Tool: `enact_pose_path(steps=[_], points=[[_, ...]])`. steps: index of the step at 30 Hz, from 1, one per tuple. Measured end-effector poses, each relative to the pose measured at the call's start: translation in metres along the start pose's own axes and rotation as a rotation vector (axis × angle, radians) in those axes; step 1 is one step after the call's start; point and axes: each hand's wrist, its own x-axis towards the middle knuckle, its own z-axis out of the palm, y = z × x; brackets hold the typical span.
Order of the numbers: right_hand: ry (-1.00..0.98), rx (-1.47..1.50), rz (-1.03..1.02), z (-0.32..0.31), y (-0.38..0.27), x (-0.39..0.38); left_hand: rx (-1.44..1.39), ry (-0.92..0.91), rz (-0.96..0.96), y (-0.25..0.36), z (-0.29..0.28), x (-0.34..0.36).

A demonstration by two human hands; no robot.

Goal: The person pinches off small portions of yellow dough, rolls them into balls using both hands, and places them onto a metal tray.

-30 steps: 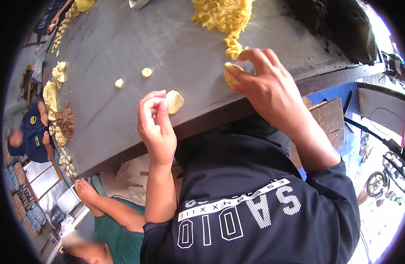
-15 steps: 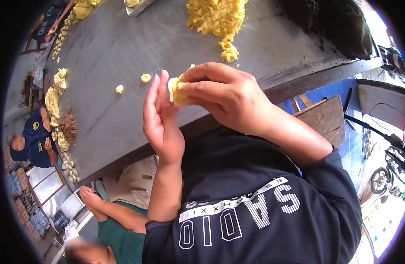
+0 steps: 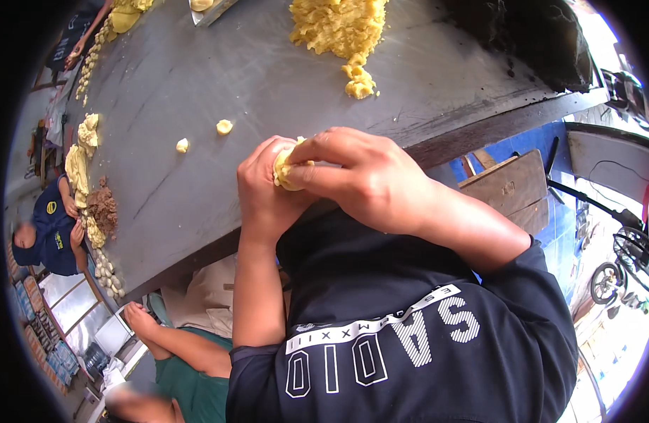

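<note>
Yellow, soft and ragged at its edge, a lump of paste [image 3: 285, 168] sits between the person's two hands, just over the near edge of the grey tabletop [image 3: 197, 84]. The left hand [image 3: 262, 187] is cupped around it from the left, fingers curled, while the right hand [image 3: 360, 173] has its fingers and thumb closed on it from the right; the hands meet at the lump.

Beyond them lies a crumbly yellow mound [image 3: 338, 29], trailing toward the person into a smaller clump [image 3: 360, 84]. To the left of the mound, two small pale dough balls [image 3: 224, 127] rest apart from each other. At the top edge, the corner of a metal tray [image 3: 217, 15] shows, with a rounded pale piece [image 3: 201, 4] in it. Along the table's left side, pale dough strips [image 3: 77, 169] lie beside a brown crumbly heap [image 3: 102, 209].
</note>
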Motion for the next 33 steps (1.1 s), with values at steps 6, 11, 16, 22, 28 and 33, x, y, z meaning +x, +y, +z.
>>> enact_pose_path(steps=[6, 11, 16, 22, 28, 33], points=[[-0.011, 0.145, 0.097, -0.002, 0.0, 0.0, 0.001, -0.079, 0.051, 0.0, -0.004, -0.004], [0.018, 0.132, 0.278, -0.008, 0.005, 0.02, -0.133, -0.25, -0.055, 0.001, -0.009, -0.017], [-0.088, -0.126, 0.172, -0.011, -0.005, 0.027, -0.032, -0.127, 0.032, 0.0, -0.005, -0.015], [-0.062, -0.632, 0.373, -0.053, 0.041, -0.001, -0.604, -0.219, -0.572, 0.005, -0.028, -0.012], [-0.163, -0.544, 0.224, -0.054, 0.048, 0.004, -0.749, -0.214, -0.202, -0.016, -0.025, -0.018], [-0.081, -0.488, 0.212, -0.058, 0.059, 0.01, -0.669, -0.095, -0.308, -0.008, -0.017, -0.015]])
